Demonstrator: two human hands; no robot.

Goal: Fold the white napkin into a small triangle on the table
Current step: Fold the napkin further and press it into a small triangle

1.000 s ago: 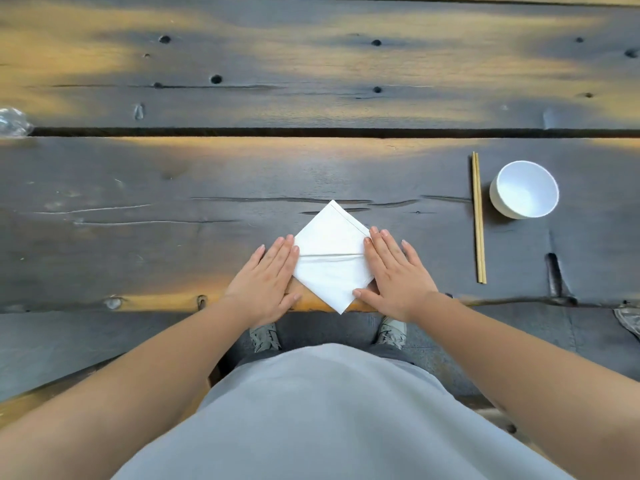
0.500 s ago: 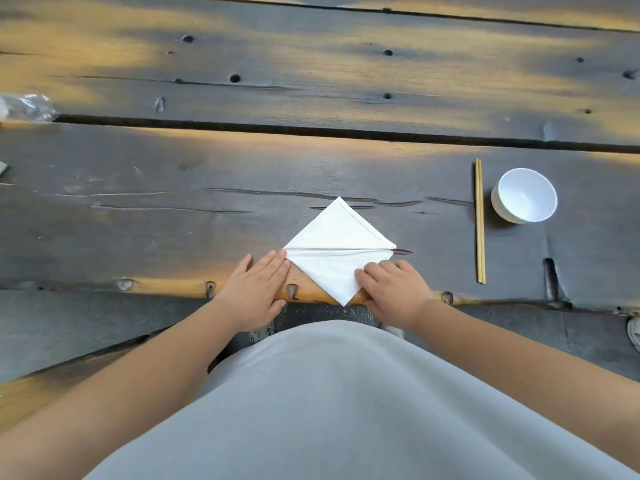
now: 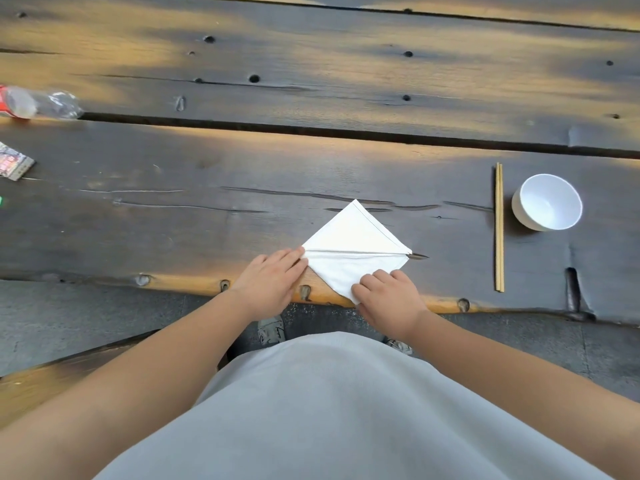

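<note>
The white napkin (image 3: 353, 251) lies as a diamond near the front edge of the dark wooden table (image 3: 173, 216), with a straight crease running left to right across its middle. My left hand (image 3: 270, 282) rests flat, palm down, its fingertips on the napkin's left corner. My right hand (image 3: 388, 299) is curled over the napkin's near corner, fingers bent around the cloth at the table edge. The near tip of the napkin is hidden under that hand.
A pair of wooden chopsticks (image 3: 498, 226) lies to the right of the napkin, with a white bowl (image 3: 547, 202) beyond them. A plastic bottle (image 3: 38, 105) and a small printed packet (image 3: 12, 164) lie at the far left. A gap runs between the planks.
My right hand has slid from the napkin's right side down to its near corner and curled. My left hand has settled at the left corner. The napkin has spread wider along its crease.
</note>
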